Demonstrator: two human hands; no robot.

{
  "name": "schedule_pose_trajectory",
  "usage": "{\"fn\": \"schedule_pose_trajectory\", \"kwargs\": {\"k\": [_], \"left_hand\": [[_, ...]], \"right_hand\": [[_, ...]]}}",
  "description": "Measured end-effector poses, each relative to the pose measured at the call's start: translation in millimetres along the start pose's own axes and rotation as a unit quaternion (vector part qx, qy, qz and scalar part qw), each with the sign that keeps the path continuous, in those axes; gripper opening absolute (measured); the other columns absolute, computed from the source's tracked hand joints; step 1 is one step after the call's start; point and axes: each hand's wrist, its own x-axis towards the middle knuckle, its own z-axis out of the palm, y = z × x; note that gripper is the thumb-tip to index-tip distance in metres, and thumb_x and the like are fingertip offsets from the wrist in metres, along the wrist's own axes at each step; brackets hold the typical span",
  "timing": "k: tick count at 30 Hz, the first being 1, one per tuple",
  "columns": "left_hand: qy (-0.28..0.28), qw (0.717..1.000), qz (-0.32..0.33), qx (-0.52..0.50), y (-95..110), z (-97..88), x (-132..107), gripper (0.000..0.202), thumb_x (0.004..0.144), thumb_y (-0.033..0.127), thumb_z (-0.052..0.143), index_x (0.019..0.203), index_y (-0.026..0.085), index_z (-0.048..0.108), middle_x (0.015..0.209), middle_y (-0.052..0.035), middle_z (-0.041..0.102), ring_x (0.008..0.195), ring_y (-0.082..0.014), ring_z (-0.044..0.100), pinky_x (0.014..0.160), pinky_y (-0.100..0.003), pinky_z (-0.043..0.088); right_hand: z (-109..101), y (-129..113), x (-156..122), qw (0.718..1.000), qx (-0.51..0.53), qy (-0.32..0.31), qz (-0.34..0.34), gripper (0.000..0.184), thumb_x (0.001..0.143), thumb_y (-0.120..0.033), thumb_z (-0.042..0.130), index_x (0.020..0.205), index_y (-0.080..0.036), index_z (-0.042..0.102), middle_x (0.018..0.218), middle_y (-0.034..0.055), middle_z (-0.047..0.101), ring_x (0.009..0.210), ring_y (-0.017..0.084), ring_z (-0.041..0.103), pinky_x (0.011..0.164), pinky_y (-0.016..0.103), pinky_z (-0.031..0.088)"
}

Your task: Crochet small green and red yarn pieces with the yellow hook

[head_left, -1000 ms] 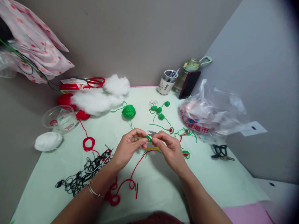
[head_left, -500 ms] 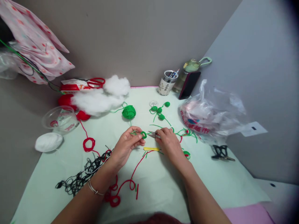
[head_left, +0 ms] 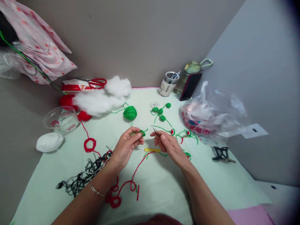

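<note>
In the middle of the frame a person's two bare hands are raised above a pale green table cover [head_left: 211, 187], slightly apart from each other. The left hand [head_left: 127, 143] pinches a small green yarn piece [head_left: 142, 133] between thumb and fingertips, just left of centre, and a short strand sticks out from it toward the upper right. The right hand [head_left: 168, 144] grasps a pair of small snips [head_left: 156, 131] in curled fingers, the narrow tip pointing to the upper left and apart from the green yarn piece; how far the blades are parted cannot be told. Below the hands, at the centre, lies a yellow-handled hook [head_left: 152, 150], its metal end to the left, with a red strand [head_left: 139, 164] trailing from near it toward a red tangle [head_left: 114, 201] at lower centre-left. Above the left hand sits a green yarn ball [head_left: 130, 112], and to its right small green balls [head_left: 160, 111] with loose tails lie beside a clear round case [head_left: 154, 104]. Right of the right hand are red-and-green pieces [head_left: 172, 132], partly tangled in strands. Black yarn [head_left: 86, 172] spreads across the lower left, below a red yarn ring [head_left: 90, 145]; white stuffing [head_left: 98, 101] lies at upper left, near red-handled scissors [head_left: 97, 83], while a plastic bag [head_left: 206, 115] slumps at the right.
</note>
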Motion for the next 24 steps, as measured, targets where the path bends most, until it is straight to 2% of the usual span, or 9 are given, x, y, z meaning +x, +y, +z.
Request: {"fn": "schedule_pose_trajectory", "kwargs": {"k": [1, 4, 9, 14, 18, 21, 24], "left_hand": [[-0.001, 1.000, 0.001, 0.006, -0.7, 0.8, -0.8, 0.030, 0.074, 0.032, 0.088, 0.091, 0.020, 0.066, 0.069, 0.0026, 0.069, 0.068, -0.0129, 0.067, 0.071, -0.024, 0.054], [-0.007, 1.000, 0.004, 0.028, -3.5, 3.2, -3.1, 0.028, 0.077, 0.033, 0.086, 0.090, 0.020, 0.066, 0.069, 0.0016, 0.072, 0.066, -0.0130, 0.067, 0.071, -0.024, 0.052], [-0.023, 0.998, 0.016, 0.051, -9.8, 3.8, -4.0, 0.025, 0.078, 0.032, 0.086, 0.088, 0.020, 0.066, 0.070, 0.0022, 0.072, 0.068, -0.0126, 0.067, 0.074, -0.025, 0.052], [-0.031, 0.997, 0.021, 0.067, -13.3, 2.3, -3.0, 0.022, 0.080, 0.030, 0.084, 0.089, 0.020, 0.066, 0.072, 0.0021, 0.073, 0.068, -0.0131, 0.068, 0.075, -0.026, 0.053], [-0.027, 0.996, 0.025, 0.079, -12.6, 1.9, -2.8, 0.023, 0.080, 0.033, 0.083, 0.089, 0.020, 0.066, 0.071, 0.0017, 0.071, 0.069, -0.0147, 0.068, 0.075, -0.027, 0.053], [-0.019, 0.995, 0.033, 0.093, -11.2, 2.4, -3.2, 0.021, 0.080, 0.032, 0.083, 0.090, 0.020, 0.068, 0.078, 0.0018, 0.071, 0.071, -0.0146, 0.068, 0.076, -0.028, 0.053], [-0.026, 0.993, 0.040, 0.111, -10.5, 4.1, -3.9, 0.017, 0.078, 0.028, 0.083, 0.088, 0.019, 0.073, 0.084, 0.0007, 0.070, 0.075, -0.0139, 0.066, 0.077, -0.027, 0.051]], "right_hand": [[2.2, -4.0, -1.3, 1.000, 0.025, -0.014, 0.001, 0.045, 0.105, -0.059, 0.047, 0.113, -0.022, 0.071, 0.080, 0.0007, 0.060, 0.059, 0.013, 0.043, 0.054, 0.028, 0.034], [7.8, -13.1, -2.5, 1.000, 0.005, -0.011, 0.004, 0.040, 0.101, -0.056, 0.057, 0.107, -0.021, 0.075, 0.074, -0.0009, 0.056, 0.065, 0.014, 0.044, 0.061, 0.028, 0.036], [11.9, -19.8, -1.3, 1.000, 0.008, -0.003, 0.010, 0.035, 0.099, -0.051, 0.058, 0.096, -0.020, 0.074, 0.069, -0.0025, 0.050, 0.064, 0.014, 0.041, 0.063, 0.029, 0.036], [12.8, -20.5, -2.6, 1.000, 0.019, -0.009, 0.005, 0.042, 0.101, -0.053, 0.056, 0.077, -0.020, 0.070, 0.066, -0.0025, 0.047, 0.063, 0.014, 0.038, 0.062, 0.029, 0.034], [10.7, -15.1, -2.5, 0.999, 0.034, 0.012, 0.027, 0.043, 0.098, -0.058, 0.059, 0.084, -0.020, 0.072, 0.063, -0.0037, 0.043, 0.059, 0.013, 0.035, 0.057, 0.029, 0.029], [9.3, -10.4, -0.5, 0.997, 0.067, 0.032, 0.037, 0.046, 0.097, -0.063, 0.057, 0.094, -0.020, 0.072, 0.063, -0.0043, 0.042, 0.057, 0.013, 0.034, 0.053, 0.028, 0.028], [12.2, -9.2, 1.4, 0.994, 0.094, 0.045, 0.037, 0.041, 0.089, -0.061, 0.069, 0.093, -0.020, 0.070, 0.067, -0.0037, 0.047, 0.060, 0.013, 0.039, 0.055, 0.028, 0.031]]}}
